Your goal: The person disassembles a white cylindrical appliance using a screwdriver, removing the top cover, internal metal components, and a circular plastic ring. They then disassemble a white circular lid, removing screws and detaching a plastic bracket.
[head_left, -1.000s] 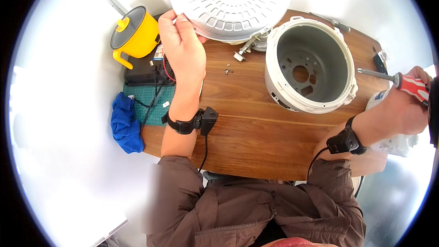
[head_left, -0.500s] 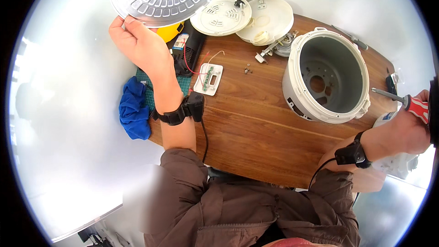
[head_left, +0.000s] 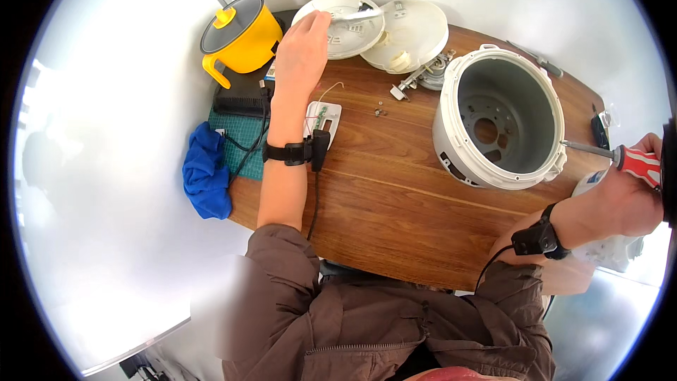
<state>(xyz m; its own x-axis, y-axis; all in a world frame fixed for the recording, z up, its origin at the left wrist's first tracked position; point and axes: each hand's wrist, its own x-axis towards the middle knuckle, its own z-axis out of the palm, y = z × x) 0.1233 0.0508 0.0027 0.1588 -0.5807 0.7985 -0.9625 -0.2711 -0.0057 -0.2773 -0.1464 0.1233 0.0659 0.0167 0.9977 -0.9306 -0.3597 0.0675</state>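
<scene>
1. Left hand [head_left: 303,53] has moved rightward since the earlier frame, from the upper left to the upper centre; the round metal plate no longer shows face-on, and the yellow pot [head_left: 250,42] is uncovered.
2. Left fingers bunched and closed on a blurred, thin silvery piece [head_left: 360,16], which juts right over the vented white disc [head_left: 328,46]. Cannot tell if it is the plate seen edge-on.
3. Right hand [head_left: 624,201], at the right of the frame, grips a red-and-white screwdriver [head_left: 640,166]. Shaft points left; tip appears at the rim of the white housing [head_left: 450,134]. Contact cannot be told.
4. Housing stands right of centre, mouth up, grey inside, with holes in its floor.
5. Plain white disc [head_left: 423,32] partly under the vented one, upper centre; metal fitting [head_left: 434,76] just below it, small screws [head_left: 381,111] nearby.
6. White panel [head_left: 333,121] with a green circuit strip, near the left wrist.
7. Left of frame: blue cloth [head_left: 206,173] beside a green mat [head_left: 240,127].
</scene>
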